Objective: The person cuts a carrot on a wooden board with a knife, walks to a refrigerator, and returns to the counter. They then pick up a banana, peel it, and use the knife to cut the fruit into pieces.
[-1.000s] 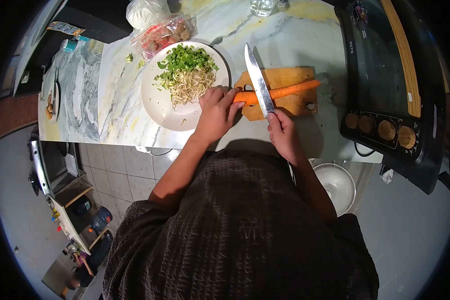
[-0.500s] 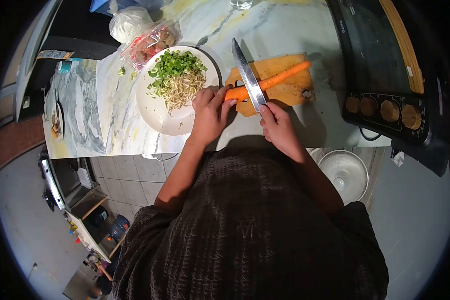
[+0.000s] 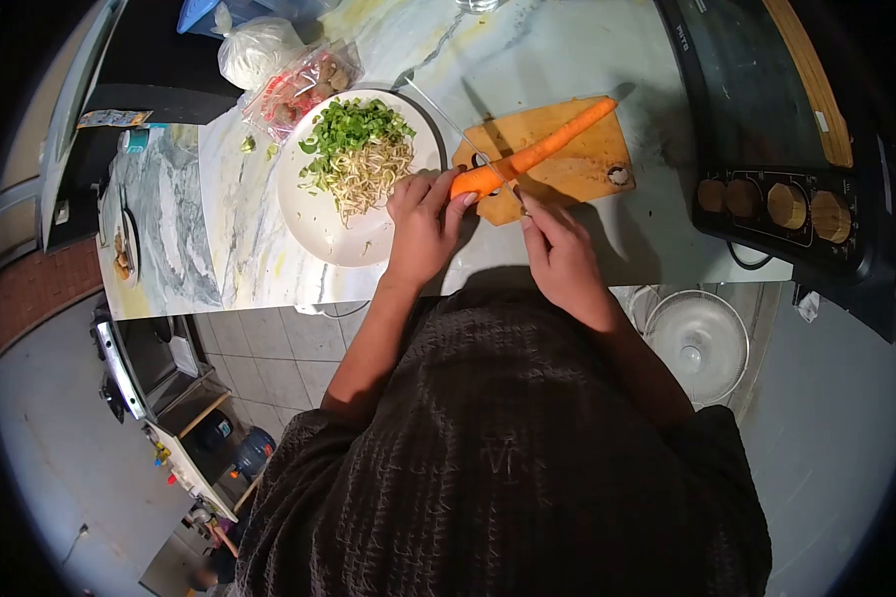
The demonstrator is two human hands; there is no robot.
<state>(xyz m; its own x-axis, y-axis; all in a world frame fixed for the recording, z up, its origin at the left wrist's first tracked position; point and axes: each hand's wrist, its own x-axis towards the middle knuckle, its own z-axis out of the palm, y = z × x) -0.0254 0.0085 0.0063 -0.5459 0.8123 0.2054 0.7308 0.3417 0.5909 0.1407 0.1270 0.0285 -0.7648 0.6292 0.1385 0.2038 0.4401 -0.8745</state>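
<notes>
So my left fingers [image 3: 426,191] were pinching the fat end of the carrot [image 3: 548,146], slanted across the cutting board [image 3: 579,177], my right fingers [image 3: 548,215] gripped the knife [image 3: 458,130], and tbh that round carrot could've rolled and skidded the knife into my left fingers.

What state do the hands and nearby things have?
Long orange carrot: in one piece
Long metal knife: blade edge-on
Left hand: holding carrot
Right hand: gripping knife
Green leafy vegetables: chopped, heaped
Thin pale sprouts: heaped
Round white plate: partly filled
Yellowish wooden board: lying flat
</notes>
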